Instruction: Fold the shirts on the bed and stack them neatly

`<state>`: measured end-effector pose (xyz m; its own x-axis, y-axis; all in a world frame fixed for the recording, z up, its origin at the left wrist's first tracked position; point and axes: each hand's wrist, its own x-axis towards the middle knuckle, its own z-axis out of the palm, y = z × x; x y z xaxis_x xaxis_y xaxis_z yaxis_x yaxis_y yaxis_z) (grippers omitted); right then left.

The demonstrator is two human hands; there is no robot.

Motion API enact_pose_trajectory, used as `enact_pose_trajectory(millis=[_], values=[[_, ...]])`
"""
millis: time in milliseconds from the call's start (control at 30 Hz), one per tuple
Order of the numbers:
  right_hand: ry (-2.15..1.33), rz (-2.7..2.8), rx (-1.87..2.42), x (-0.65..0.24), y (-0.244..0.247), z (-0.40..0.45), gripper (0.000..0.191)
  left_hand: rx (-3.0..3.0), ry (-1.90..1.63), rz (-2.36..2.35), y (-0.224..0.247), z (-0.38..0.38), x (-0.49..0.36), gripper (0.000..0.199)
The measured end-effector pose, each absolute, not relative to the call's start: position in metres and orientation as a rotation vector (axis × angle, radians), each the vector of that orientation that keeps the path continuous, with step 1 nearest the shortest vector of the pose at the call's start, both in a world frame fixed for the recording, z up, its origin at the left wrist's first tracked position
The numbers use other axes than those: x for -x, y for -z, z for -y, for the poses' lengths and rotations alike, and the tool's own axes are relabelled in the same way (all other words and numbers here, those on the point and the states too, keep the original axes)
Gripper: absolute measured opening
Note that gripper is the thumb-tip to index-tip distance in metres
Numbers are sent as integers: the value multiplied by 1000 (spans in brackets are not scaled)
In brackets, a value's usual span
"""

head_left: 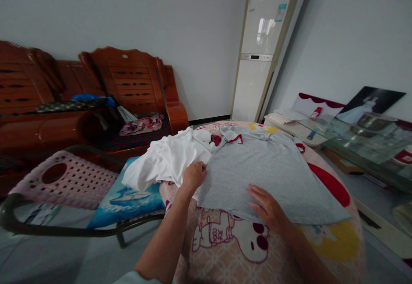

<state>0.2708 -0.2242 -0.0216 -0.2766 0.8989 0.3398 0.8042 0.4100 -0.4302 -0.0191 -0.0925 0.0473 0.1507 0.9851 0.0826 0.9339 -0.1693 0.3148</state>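
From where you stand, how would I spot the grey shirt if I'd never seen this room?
Find the rounded table with the pink patterned cover. The grey shirt lies spread across it, the left hand at its edge and the right hand on its lower part. Unlike the bunched white cloth beside it, it lies mostly flat and has red trim.

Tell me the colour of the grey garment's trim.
The trim is red; it shows best in the head view.

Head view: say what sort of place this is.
Probably a home's living room: it has carved wooden seats, a tall air conditioner in the corner, and a cartoon-print blanket under the gray shirt.
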Motion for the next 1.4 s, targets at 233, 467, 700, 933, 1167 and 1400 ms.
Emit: enact_pose_trajectory(millis=[233,467,700,933,1167,1400], values=[[-327,2154,1079,-216,28,228,23,-2127,-366,-1846,-49,98,16,13],[-305,2084,1083,-217,37,228,18,-2077,-366,-1610,-53,100,22,28],[-243,2049,1075,-212,31,230,21,-2117,-401,-1790,-43,104,14,21],[-161,2113,1093,-208,17,234,24,-2142,-396,-1898,-38,114,8,20],[-123,2200,1155,-205,8,238,17,-2181,-263,-1924,-39,113,16,22],[-248,2057,1182,-205,7,239,29,-2138,-306,-1426,-39,112,29,23]])
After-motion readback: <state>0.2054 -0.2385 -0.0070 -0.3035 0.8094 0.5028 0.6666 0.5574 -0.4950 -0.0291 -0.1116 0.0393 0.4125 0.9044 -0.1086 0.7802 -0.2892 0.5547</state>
